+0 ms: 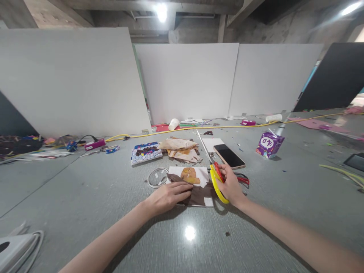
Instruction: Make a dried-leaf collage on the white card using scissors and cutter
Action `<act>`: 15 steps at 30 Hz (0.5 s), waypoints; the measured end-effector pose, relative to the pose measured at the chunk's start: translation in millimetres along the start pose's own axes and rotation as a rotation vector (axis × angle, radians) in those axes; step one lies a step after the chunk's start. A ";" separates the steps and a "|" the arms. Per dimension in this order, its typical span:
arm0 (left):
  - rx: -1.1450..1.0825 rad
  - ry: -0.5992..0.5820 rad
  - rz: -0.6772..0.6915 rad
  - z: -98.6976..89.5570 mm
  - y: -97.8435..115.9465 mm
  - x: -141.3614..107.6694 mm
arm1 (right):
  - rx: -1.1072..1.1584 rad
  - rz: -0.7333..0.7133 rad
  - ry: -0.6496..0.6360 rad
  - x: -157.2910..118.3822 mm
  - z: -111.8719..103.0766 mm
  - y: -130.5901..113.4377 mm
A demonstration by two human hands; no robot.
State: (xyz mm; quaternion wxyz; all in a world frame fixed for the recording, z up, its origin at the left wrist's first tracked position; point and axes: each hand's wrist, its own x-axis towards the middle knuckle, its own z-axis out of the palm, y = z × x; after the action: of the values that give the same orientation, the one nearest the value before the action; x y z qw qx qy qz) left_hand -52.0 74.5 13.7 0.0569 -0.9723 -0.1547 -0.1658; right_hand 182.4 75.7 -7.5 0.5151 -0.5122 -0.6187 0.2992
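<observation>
My left hand (173, 194) lies flat, fingers stretched out, on dark brown cloth-like material (196, 195). That material covers the lower part of a small white board (202, 174), which carries orange-brown pieces (190, 175) near its top. At the board's right edge, my right hand (231, 186) is closed on scissors with yellow and red handles (217, 185). Their blades point away from me, though I cannot tell how far apart they are. Behind that hand lies a red-and-black-handled tool (243, 179), partly hidden. A ring of pale tape (153, 184) rests left of the board.
Beyond the board are a crumpled tan cloth (180, 146), a mosaic-like decorated panel (146, 154), a phone (229, 156) and white paper (209, 144). A purple drink carton (269, 145) stands at right. A yellow cable (187, 129) crosses the floor before white partitions (190, 83).
</observation>
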 end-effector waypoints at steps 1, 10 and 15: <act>0.000 -0.014 -0.017 -0.7 -0.3 -0.1 | -0.007 -0.004 -0.002 0.0 -0.1 0.5; -0.170 -0.152 -0.207 -13.2 9.3 -2.4 | 0.000 -0.019 0.000 0.1 0.0 1.7; -0.200 -0.169 -0.269 -7.8 19.4 -7.0 | 0.014 -0.020 0.007 0.2 0.1 2.2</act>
State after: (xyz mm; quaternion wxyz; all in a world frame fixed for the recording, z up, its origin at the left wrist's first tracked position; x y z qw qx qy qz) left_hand -54.5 52.9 17.5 -0.0760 -0.9542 -0.2701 -0.1040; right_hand 183.0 76.6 -9.5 0.5238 -0.5033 -0.6200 0.2966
